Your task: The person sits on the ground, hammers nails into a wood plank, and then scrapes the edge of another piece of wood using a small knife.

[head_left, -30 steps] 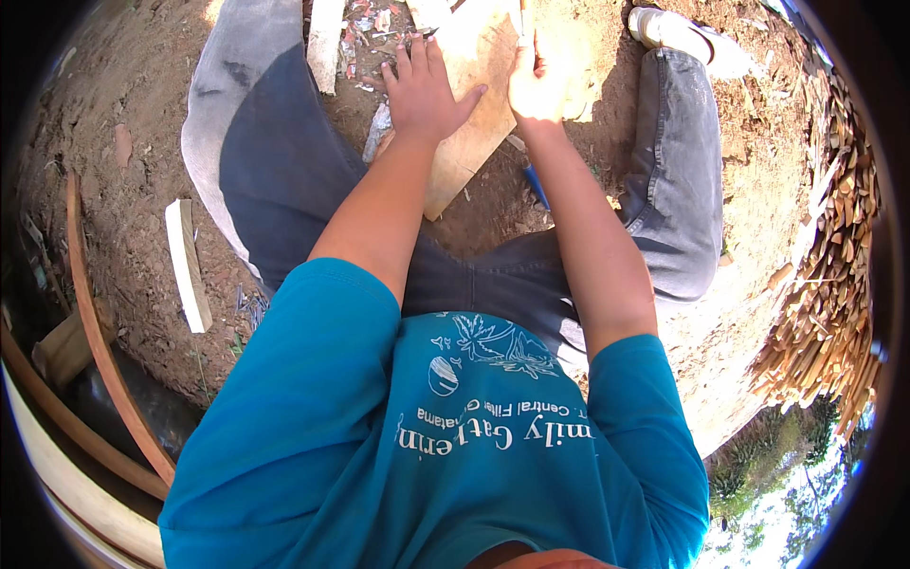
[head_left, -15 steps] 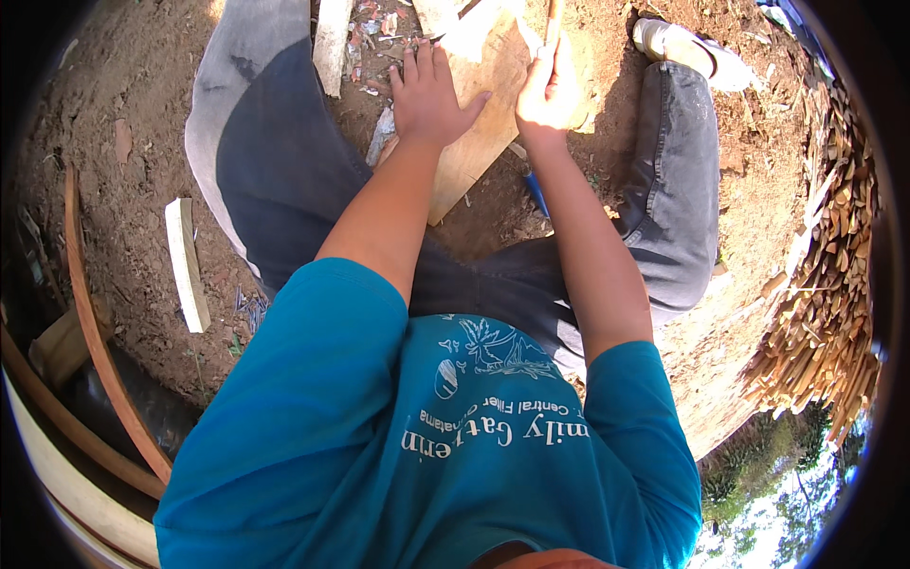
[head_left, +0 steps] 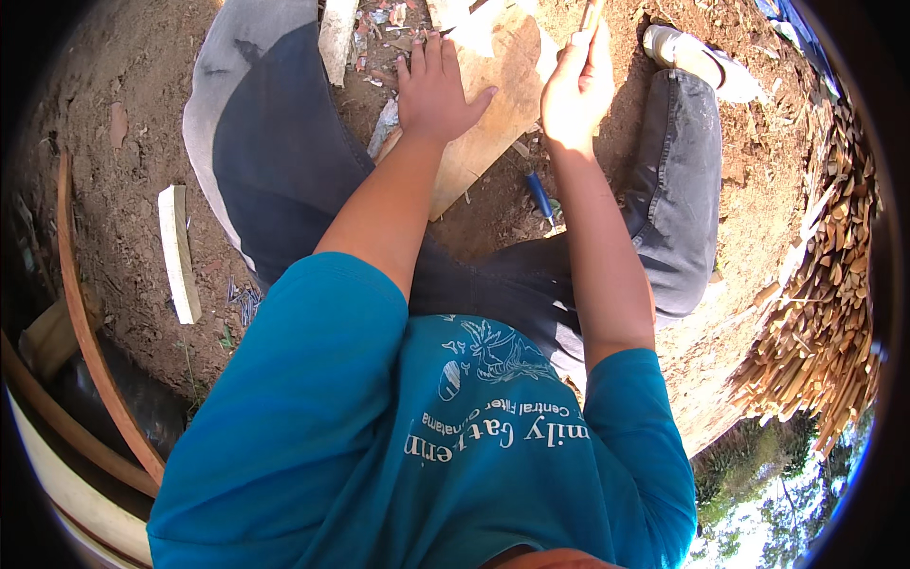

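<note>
A pale wooden board (head_left: 495,128) lies on the ground between my legs, its near end tapering toward me. Flat across its left edge rests my left hand (head_left: 438,100), fingers stretched out and thumb spread over the wood. My right hand (head_left: 576,95), in bright sun just beyond the board's right edge, is closed round a slim wooden handle (head_left: 591,14). The far end of that handle runs out of the picture, so I cannot tell what tool it belongs to. A blue-handled tool (head_left: 539,194) lies on the soil below the right hand.
Wood offcuts (head_left: 337,38) and chips lie beyond my left leg. A pale wood strip (head_left: 179,254) and a small heap of nails (head_left: 246,303) are on the left, near long curved planks (head_left: 83,322). Stacked sticks (head_left: 825,313) line the right side.
My right hand has moved right and slightly toward me with the wooden handle, away from the board's edge, showing more of the blue-handled tool. The left hand stays nearly in place on the board.
</note>
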A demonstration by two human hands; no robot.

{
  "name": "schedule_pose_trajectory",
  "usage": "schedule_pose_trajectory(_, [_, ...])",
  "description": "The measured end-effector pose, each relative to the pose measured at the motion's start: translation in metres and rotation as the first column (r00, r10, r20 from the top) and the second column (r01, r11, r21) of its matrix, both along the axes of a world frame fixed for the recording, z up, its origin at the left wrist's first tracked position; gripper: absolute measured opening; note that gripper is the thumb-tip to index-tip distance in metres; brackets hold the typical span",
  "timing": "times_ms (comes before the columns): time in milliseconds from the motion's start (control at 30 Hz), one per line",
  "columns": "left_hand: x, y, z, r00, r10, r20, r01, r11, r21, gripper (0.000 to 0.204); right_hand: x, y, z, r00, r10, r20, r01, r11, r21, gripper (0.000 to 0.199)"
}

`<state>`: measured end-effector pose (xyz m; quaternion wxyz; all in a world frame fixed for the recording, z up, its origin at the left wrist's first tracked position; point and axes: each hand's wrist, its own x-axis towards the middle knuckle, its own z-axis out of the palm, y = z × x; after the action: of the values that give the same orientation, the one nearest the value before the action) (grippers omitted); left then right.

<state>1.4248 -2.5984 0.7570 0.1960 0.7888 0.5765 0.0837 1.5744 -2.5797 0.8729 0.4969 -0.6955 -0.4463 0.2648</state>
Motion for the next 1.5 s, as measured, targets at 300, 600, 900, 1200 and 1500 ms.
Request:
schedule_pose_trajectory(300, [0.002,0.005,0.0,0.999,-0.023,-0.027,0.023,1.0,0.008,0.091,0.001,-0.006,-0.01,0.998,-0.042,0.039,0.046,0.994,-0.1,0.028])
schedule_pose_trajectory(600, [0.008,0.009,0.005,0.999,-0.049,0.007,0.049,0.998,0.027,0.088,0.027,-0.03,-0.095,0.861,-0.022,0.509,0.048,0.998,-0.037,0.038])
schedule_pose_trajectory(900, [0.007,0.006,0.003,0.999,-0.052,0.004,0.052,0.998,0.039,0.084,0.011,-0.028,-0.076,0.917,-0.004,0.399,0.029,0.998,-0.056,0.033])
schedule_pose_trajectory(1200, [0.008,0.005,0.012,0.999,-0.047,0.012,0.047,0.999,0.013,0.079,0.01,-0.027,-0.075,0.919,-0.015,0.395,0.019,1.0,-0.007,0.035])
schedule_pose_trajectory(1500, [0.006,0.024,0.019,0.996,0.025,-0.082,-0.044,0.971,-0.237,0.084,-0.01,-0.021,-0.006,0.983,-0.065,-0.171,0.042,0.99,-0.135,0.035])
